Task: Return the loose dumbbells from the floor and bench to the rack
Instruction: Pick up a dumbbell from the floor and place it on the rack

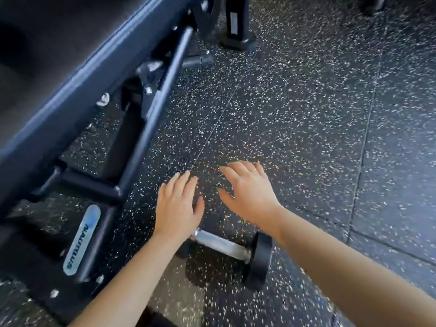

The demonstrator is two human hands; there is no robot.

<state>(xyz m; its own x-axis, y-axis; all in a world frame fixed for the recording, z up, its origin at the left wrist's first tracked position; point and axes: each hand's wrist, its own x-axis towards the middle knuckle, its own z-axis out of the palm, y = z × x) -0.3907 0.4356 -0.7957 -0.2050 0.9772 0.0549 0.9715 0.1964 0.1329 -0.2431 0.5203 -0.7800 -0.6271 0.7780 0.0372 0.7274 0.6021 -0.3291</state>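
A black dumbbell (236, 252) with a chrome handle lies on the speckled rubber floor, near the bottom centre of the view. My left forearm covers its left head. My left hand (178, 205) hovers just above and beyond the handle, fingers straight and holding nothing. My right hand (247, 187) is stretched out to the right of it, fingers spread, also holding nothing. Neither hand touches the dumbbell. The rack is not in view.
A dark padded bench (59, 74) with a black steel frame (151, 109) fills the left side, a label reading NAUTILUS on its base. A black upright foot (236, 31) stands at the top centre. Speckled floor (330, 114) spreads to the right.
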